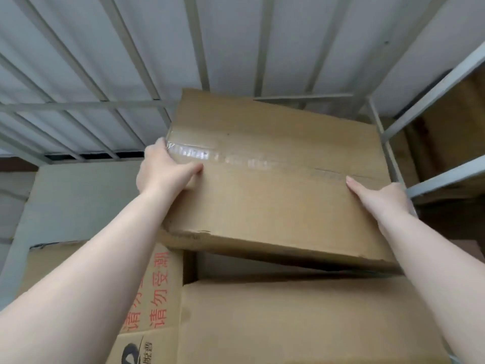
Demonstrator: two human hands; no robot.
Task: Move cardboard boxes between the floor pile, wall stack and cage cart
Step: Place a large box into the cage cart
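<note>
Top box: taped cardboard box, tilted, resting on the boxes below, inside the cage cart near its back bars.
Left hand: grasping the box's left edge, thumb on top, fingers wrapped over the side.
Right hand: grasping the box's right edge, thumb flat on top, fingers out of sight over the side.
Lower box: plain cardboard, directly beneath the top box.
Printed box: red lettering, just left of the lower box.
Cage cart: grey metal bars, corrugated wall behind.
</note>
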